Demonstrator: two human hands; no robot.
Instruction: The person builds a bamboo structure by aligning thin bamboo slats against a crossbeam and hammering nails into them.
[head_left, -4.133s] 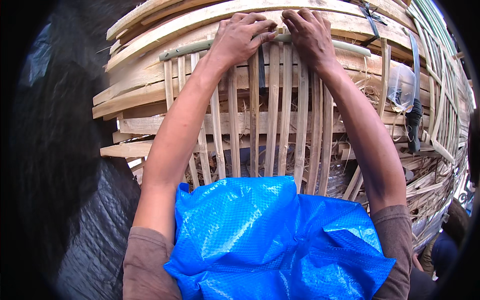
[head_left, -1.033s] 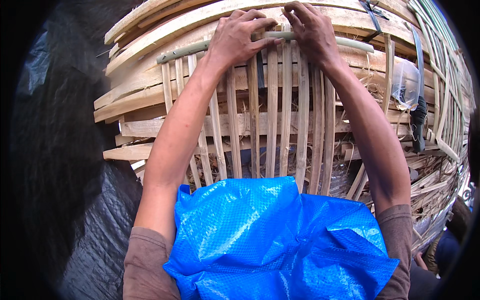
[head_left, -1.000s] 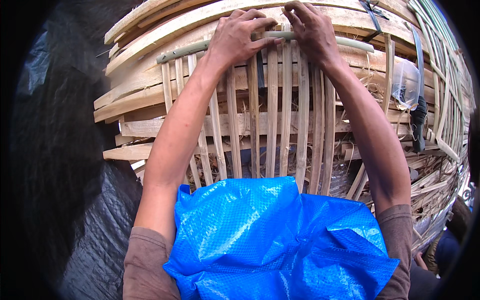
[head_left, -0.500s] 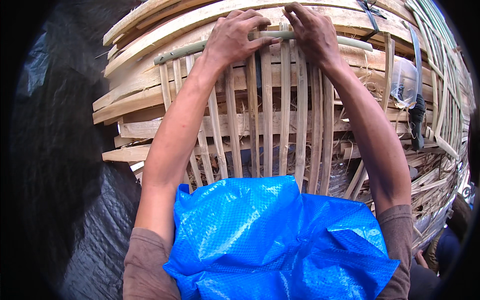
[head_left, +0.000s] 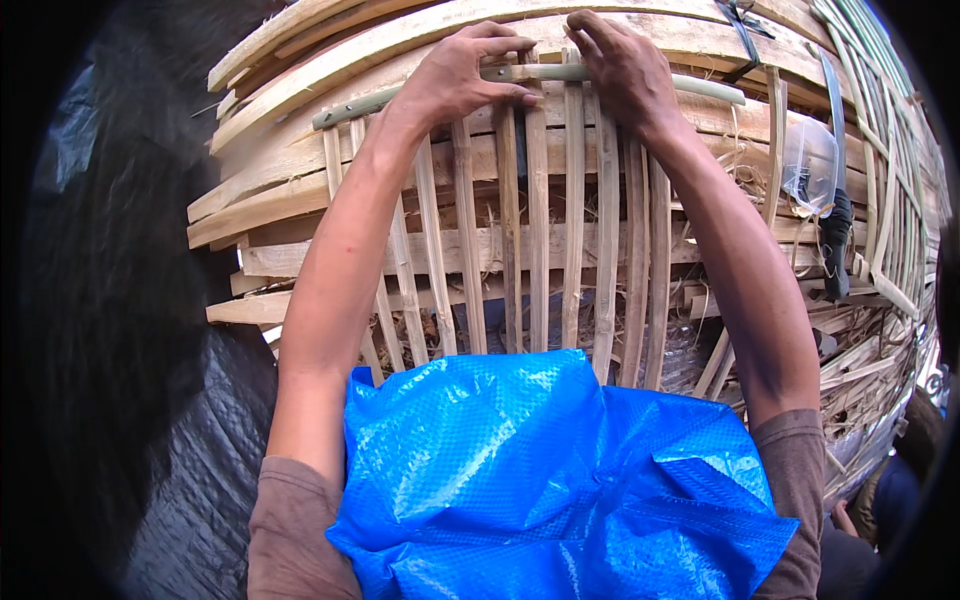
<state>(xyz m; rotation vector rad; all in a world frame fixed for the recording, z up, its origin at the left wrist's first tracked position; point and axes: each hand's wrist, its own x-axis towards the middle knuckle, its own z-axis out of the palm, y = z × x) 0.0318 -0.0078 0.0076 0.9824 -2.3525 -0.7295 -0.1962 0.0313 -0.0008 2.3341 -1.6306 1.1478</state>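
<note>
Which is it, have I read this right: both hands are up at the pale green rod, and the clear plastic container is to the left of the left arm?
Not quite: the head view shows the clear plastic container to the right of the right arm. The left hand and right hand are indeed at the pale green rod.

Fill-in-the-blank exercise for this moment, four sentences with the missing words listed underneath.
1. The crumpled plastic sheet between the person's arms is ____ in colour.
2. The pale green rod crosses the wooden slats near their ____ ends in the picture.
3. Of the left hand and the right hand, the ____ one is nearer the clear plastic container.

Missing words: blue; upper; right.
</note>
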